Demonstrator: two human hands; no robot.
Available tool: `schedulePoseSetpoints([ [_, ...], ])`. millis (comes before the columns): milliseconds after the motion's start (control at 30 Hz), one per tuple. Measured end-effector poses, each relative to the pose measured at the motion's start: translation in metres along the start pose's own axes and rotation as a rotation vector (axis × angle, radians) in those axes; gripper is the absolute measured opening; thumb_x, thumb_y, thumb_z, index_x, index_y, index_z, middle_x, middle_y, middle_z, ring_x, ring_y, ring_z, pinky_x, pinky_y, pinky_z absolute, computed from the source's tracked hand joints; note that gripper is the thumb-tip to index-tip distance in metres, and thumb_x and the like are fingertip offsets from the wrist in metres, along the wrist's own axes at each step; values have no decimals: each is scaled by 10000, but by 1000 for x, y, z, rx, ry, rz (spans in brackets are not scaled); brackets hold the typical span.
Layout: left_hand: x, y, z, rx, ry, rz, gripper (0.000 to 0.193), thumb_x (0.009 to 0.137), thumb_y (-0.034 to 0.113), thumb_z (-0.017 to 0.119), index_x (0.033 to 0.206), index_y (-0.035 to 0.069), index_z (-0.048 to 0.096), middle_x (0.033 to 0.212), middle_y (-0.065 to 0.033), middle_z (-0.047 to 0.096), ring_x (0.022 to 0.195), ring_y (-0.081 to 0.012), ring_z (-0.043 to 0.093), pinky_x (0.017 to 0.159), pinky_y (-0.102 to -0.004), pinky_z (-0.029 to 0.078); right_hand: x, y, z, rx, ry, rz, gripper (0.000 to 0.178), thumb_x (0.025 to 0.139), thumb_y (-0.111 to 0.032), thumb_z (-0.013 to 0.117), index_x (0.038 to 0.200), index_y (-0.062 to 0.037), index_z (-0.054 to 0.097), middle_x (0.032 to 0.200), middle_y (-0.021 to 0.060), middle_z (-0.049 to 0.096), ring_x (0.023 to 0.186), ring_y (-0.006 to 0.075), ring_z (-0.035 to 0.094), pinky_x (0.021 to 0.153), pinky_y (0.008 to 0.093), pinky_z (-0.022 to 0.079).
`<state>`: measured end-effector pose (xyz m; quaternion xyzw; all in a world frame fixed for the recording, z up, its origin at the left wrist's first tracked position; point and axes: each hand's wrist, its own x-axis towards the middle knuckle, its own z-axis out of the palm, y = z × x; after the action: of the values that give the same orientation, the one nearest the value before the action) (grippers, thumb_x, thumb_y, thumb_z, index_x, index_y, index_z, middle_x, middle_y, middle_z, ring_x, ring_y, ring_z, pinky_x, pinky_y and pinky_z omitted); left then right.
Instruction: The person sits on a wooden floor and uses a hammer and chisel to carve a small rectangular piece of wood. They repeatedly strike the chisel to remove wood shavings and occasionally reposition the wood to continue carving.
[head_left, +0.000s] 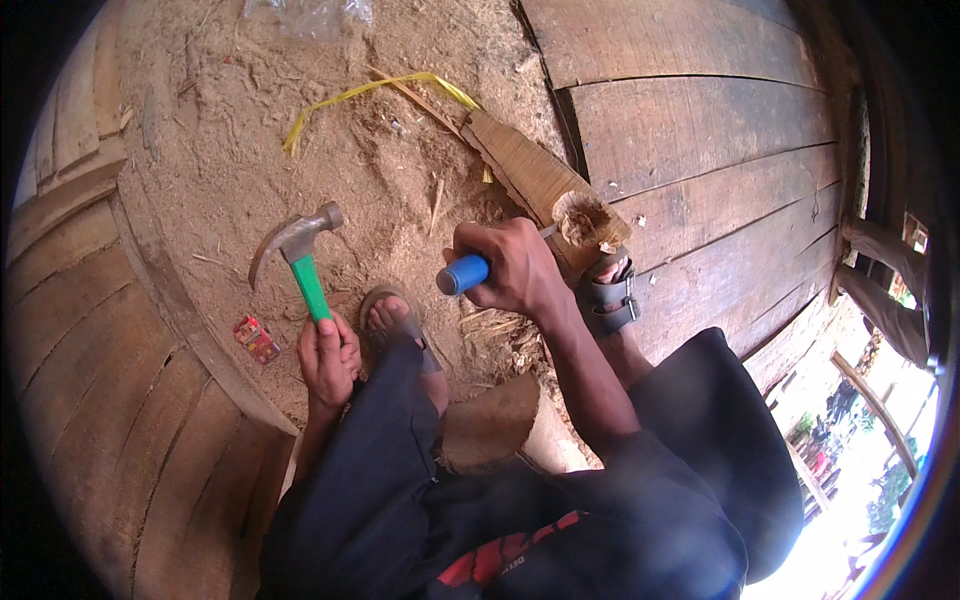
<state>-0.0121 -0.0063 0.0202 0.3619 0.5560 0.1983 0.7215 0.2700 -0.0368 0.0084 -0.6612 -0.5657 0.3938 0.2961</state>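
1. Wood block (530,165): upper centre to right of centre, long axis slanting down rightward, hollow (580,220) at lower end.
2. Right hand (512,262) nearer, just left of hollow, fist around blue-handled tool (464,275).
3. Left hand (328,362), left of centre, fingers closed on green-handled hammer (309,283).

Floor (200,160); red packet (257,340) on it
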Motion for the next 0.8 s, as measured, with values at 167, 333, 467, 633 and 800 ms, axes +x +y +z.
schedulePoseSetpoints([
  [167, -3, 0, 8, -31, -55, 31, 488, 989, 539, 445, 899, 60, 445, 618, 10, 377, 478, -45, 339, 424, -196, 276, 1, 4, -4, -6, -22, -6, 169, 702, -174, 683, 692, -65, 555, 576, 145, 543, 552, 369, 568, 531, 426, 447],
  [333, -4, 8, 12, 61, -97, 107, 551, 976, 574, 438, 806, 50, 463, 598, 1, 404, 471, -54, 355, 434, -210, 268, -1, 8, -5, -3, -101, 22, 168, 606, -169, 660, 704, -67, 569, 595, 174, 555, 600, 402, 580, 561, 463, 462],
  [467, -1, -13, -3, 137, -208, 426, 536, 948, 581, 513, 871, 54, 455, 631, -8, 417, 478, -77, 356, 433, -227, 269, 5, 5, -14, 40, -152, 32, 181, 609, -168, 659, 678, -48, 542, 579, 184, 540, 603, 414, 570, 563, 469, 457],
  [633, 3, -15, 22, 496, -60, 461, 477, 968, 460, 515, 681, 81, 482, 565, -15, 428, 461, -132, 396, 445, -283, 305, 7, 11, -13, 57, -178, 20, 207, 625, -183, 668, 680, -32, 537, 572, 151, 523, 548, 359, 546, 543, 422, 430],
  [800, 1, -44, -19, 342, -366, 572, 353, 999, 306, 440, 931, -6, 592, 705, -86, 549, 617, -221, 547, 583, -359, 445, 7, 6, -15, 24, -184, -2, 206, 626, -179, 667, 669, -35, 526, 579, 152, 526, 559, 365, 546, 544, 430, 427],
])
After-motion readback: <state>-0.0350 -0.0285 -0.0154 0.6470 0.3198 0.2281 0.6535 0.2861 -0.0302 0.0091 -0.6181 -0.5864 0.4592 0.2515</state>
